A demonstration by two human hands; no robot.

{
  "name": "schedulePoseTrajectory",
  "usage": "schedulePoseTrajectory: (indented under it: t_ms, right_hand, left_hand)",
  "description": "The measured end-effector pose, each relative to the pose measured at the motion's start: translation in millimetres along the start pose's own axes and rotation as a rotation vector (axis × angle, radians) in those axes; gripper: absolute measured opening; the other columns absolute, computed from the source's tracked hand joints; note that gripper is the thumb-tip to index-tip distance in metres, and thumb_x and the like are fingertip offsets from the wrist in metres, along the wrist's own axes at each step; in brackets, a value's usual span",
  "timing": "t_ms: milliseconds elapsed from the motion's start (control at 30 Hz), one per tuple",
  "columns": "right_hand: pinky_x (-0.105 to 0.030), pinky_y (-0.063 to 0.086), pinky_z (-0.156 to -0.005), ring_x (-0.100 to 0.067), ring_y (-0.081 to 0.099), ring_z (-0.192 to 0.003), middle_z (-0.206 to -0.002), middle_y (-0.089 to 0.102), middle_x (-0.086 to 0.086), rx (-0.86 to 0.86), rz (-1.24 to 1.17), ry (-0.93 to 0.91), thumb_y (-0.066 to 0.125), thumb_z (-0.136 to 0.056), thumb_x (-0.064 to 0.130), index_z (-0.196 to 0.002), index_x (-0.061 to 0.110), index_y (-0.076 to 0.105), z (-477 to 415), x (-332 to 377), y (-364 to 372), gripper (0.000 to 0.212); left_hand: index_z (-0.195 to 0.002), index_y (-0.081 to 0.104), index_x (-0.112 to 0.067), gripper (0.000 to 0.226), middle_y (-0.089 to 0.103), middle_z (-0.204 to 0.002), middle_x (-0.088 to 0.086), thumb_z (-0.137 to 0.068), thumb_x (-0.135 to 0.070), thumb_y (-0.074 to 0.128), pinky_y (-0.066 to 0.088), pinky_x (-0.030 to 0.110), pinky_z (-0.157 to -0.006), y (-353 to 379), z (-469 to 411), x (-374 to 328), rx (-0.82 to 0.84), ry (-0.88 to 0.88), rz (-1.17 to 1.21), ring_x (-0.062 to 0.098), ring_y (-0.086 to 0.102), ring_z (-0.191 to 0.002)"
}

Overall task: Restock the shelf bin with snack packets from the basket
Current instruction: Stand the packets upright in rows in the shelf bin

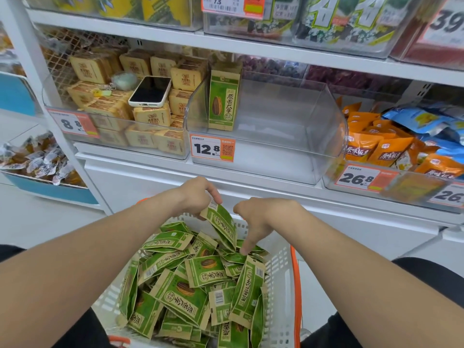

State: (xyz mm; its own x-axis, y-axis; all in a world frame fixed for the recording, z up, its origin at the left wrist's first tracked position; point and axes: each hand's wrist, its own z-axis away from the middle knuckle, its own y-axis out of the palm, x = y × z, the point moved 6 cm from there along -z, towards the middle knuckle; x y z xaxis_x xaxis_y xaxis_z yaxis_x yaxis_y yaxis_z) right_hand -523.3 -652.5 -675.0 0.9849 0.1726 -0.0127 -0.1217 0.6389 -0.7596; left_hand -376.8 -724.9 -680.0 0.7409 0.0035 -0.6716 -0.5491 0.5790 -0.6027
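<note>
Mostly green packets (206, 270), tan-edged, seed-printed

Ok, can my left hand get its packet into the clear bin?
Probably yes: the left hand pinches a green packet, and the clear bin ahead is open on top, nearly empty, with nothing between.

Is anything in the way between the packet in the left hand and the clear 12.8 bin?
Nothing visible. The left hand pinches the packet over the basket, and the space up to the clear bin is open; one standing packet occupies only the bin's left end.
</note>
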Motion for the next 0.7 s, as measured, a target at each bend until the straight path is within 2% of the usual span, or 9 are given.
schedulePoseTrajectory:
  t_ms: [67, 100, 167, 233, 333, 400, 500, 600, 700]
  right_hand:
    - [-0.048, 0.054, -0.102, -0.029, 0.060, -0.124, -0.144, 0.055, -0.002, 0.033, -0.063, -0.018, 0.085, -0.062, 0.076, -0.150, 0.019, 0.038, 2.5, 2.3, 2.2, 0.115]
    - [-0.047, 0.054, -0.101, -0.029, 0.061, -0.121, -0.140, 0.057, -0.002, 0.036, -0.082, -0.028, 0.082, -0.065, 0.077, -0.147, 0.019, 0.039, 4.6, 3.5, 2.8, 0.109]
    - [-0.047, 0.057, -0.094, -0.027, 0.064, -0.108, -0.125, 0.061, -0.003, -0.006, -0.094, -0.032, 0.078, -0.080, 0.062, -0.137, 0.020, 0.044, 5.2, 2.6, 1.4, 0.079]
    - [-0.043, 0.060, -0.084, -0.027, 0.066, -0.094, -0.111, 0.063, -0.006, -0.078, -0.106, -0.036, 0.071, -0.089, 0.038, -0.125, 0.019, 0.047, 3.3, -1.4, -2.9, 0.047]
    - [-0.040, 0.058, -0.072, -0.031, 0.070, -0.091, -0.104, 0.069, -0.012, -0.144, -0.164, -0.069, 0.064, -0.089, 0.019, -0.115, 0.012, 0.055, 6.5, -3.9, -12.8, 0.028]
    - [-0.045, 0.061, -0.081, -0.032, 0.071, -0.098, -0.107, 0.071, -0.012, -0.125, -0.183, -0.090, 0.065, -0.089, 0.016, -0.115, 0.010, 0.062, 8.4, -4.5, -15.2, 0.027]
    - [-0.043, 0.060, -0.091, -0.025, 0.070, -0.102, -0.111, 0.073, -0.005, -0.064, -0.205, -0.114, 0.070, -0.093, 0.021, -0.122, 0.012, 0.067, 13.0, -1.9, -17.5, 0.030]
    - [-0.042, 0.059, -0.091, -0.024, 0.071, -0.100, -0.110, 0.074, -0.004, -0.094, -0.222, -0.115, 0.071, -0.095, 0.031, -0.120, 0.012, 0.069, 11.9, -1.5, -20.8, 0.032]
    - [-0.039, 0.059, -0.084, -0.027, 0.071, -0.095, -0.103, 0.075, -0.008, -0.162, -0.225, -0.075, 0.073, -0.092, 0.044, -0.109, 0.008, 0.074, 11.6, -6.2, -26.9, 0.039]
  left_hand:
    - [-0.106, 0.073, -0.001, 0.035, 0.072, -0.093, 0.021, -0.103, 0.010, 0.040, 0.066, 0.039, -0.072, 2.3, 1.0, 3.6, 0.018, -0.112, 0.256, 0.031, 0.074, -0.075]
    - [-0.111, 0.070, 0.003, 0.034, 0.069, -0.097, 0.020, -0.105, 0.011, 0.037, 0.065, 0.043, -0.081, 4.8, 2.5, 5.4, 0.053, -0.180, 0.385, 0.028, 0.070, -0.074]
    - [-0.123, 0.063, 0.008, 0.034, 0.062, -0.092, 0.015, -0.109, 0.010, 0.032, 0.061, 0.045, -0.090, 9.1, 7.7, 4.6, 0.141, -0.283, 0.562, 0.015, 0.055, -0.058]
    - [-0.124, 0.061, 0.005, 0.032, 0.060, -0.083, 0.010, -0.111, 0.004, 0.032, 0.062, 0.046, -0.091, 8.9, 12.0, 3.2, 0.169, -0.324, 0.613, 0.011, 0.045, -0.049]
    - [-0.109, 0.064, -0.010, 0.024, 0.058, -0.088, 0.004, -0.110, -0.017, 0.041, 0.061, 0.045, -0.085, 2.2, 12.1, 5.1, 0.078, -0.314, 0.453, 0.015, 0.047, -0.062]
    - [-0.112, 0.063, -0.013, 0.031, 0.060, -0.102, 0.005, -0.107, -0.037, 0.045, 0.053, 0.037, -0.077, -4.6, 8.0, 3.0, -0.041, -0.234, 0.218, 0.021, 0.053, -0.077]
    - [-0.100, 0.075, -0.013, 0.050, 0.070, -0.098, 0.005, -0.106, -0.052, 0.045, 0.044, 0.031, -0.074, -8.4, 3.3, -13.2, -0.121, 0.009, 0.048, 0.022, 0.061, -0.085]
    - [-0.084, 0.082, -0.021, 0.032, 0.077, -0.083, -0.004, -0.101, -0.042, 0.064, 0.053, 0.029, -0.074, -0.2, 12.0, -32.9, -0.015, 0.255, -0.092, 0.018, 0.070, -0.082]
    - [-0.098, 0.083, -0.023, 0.011, 0.081, -0.091, -0.007, -0.095, -0.017, 0.073, 0.060, 0.030, -0.086, 6.6, 15.4, -35.5, 0.160, 0.322, -0.125, 0.015, 0.075, -0.092]
